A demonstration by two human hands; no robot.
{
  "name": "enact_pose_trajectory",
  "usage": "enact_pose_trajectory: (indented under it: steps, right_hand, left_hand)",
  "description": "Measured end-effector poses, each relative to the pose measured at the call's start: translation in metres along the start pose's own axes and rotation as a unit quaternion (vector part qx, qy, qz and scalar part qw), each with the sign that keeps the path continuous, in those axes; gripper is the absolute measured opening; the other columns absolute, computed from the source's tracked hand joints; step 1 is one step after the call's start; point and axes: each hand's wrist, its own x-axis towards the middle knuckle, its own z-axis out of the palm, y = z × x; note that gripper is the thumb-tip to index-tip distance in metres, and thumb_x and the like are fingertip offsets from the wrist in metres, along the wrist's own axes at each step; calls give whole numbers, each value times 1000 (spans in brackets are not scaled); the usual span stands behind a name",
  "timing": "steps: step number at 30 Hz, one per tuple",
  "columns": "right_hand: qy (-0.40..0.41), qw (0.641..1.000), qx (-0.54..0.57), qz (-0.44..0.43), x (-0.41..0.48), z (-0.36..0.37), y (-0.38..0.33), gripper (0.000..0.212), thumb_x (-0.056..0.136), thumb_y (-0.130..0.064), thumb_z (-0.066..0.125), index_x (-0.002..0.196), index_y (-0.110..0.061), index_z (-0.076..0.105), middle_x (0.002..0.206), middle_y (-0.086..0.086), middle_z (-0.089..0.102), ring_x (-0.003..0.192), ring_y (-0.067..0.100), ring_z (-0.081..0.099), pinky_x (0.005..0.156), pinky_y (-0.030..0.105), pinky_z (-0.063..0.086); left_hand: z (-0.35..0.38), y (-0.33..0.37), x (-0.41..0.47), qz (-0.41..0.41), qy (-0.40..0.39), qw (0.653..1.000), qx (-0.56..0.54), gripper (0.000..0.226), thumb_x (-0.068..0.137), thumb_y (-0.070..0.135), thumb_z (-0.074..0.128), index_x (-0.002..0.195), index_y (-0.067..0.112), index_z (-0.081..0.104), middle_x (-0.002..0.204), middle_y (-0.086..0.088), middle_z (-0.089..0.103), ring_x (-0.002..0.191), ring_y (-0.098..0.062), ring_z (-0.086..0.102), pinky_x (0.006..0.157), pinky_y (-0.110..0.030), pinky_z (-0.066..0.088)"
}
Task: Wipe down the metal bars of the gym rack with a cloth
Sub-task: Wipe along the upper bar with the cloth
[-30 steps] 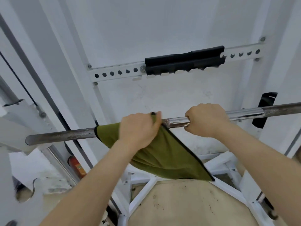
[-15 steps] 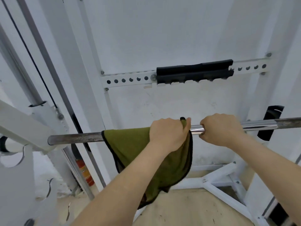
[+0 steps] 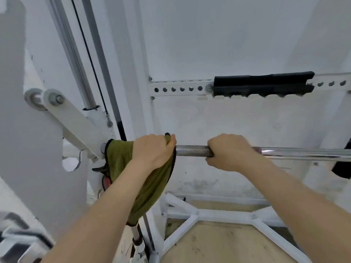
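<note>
Where it meets the rack at its left end, bar [image 3: 193,150]: rigid, knurled; soft cloth [image 3: 121,158] clenched round it by left hand [image 3: 152,150], right hand [image 3: 229,151] gripping bare steel.

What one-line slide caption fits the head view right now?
Left hand wraps a green cloth around the metal bar near the rack's bracket while the right hand grips the bare bar.

**White wall, scuffed floor**

You face a white painted wall [image 3: 228,35], evenly lit, smudged grey near its base. A perforated white strip [image 3: 178,89] is bolted across it, and a black padded sleeve [image 3: 264,83] covers its right part. Below you lies a tan floor panel [image 3: 218,243] with dark scuffs, framed by white struts [image 3: 182,224]. At the left edge stands a white plate [image 3: 38,149].
</note>
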Motion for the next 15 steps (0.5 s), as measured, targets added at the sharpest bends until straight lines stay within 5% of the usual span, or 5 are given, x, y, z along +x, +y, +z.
enact_pose_trajectory:
  steps: [4, 10, 15]
  right_hand:
    - [52, 998, 24, -1, 30, 5, -44, 29, 80, -39, 55, 61, -24, 39, 60, -4, 44, 49, 16, 41, 48, 27, 29]
    - [122, 992, -20, 6, 37, 14, -44, 33, 76, -43, 54, 58, -22, 37, 53, -6, 35, 42, 15, 30, 44, 26, 17]
    - [123, 992, -27, 3, 40, 18, -55, 40, 76, -41, 56, 55, -21, 28, 52, -5, 32, 41, 16, 27, 45, 26, 18]
  left_hand:
    - [4, 14, -18, 62, 68, 996, -10, 53, 94, 58, 18, 52, 26, 29, 49, 5, 45, 47, -21, 47, 56, -33, 36]
    - [-9, -93, -6, -26, 61, 997, 29, 64, 92, 58, 10, 51, 20, 41, 50, 2, 46, 45, -13, 40, 45, -26, 20]
    - [-1, -55, 1, -26, 24, 999, 6, 68, 92, 57, 10, 62, 14, 52, 64, 1, 57, 57, -22, 53, 54, -29, 32]
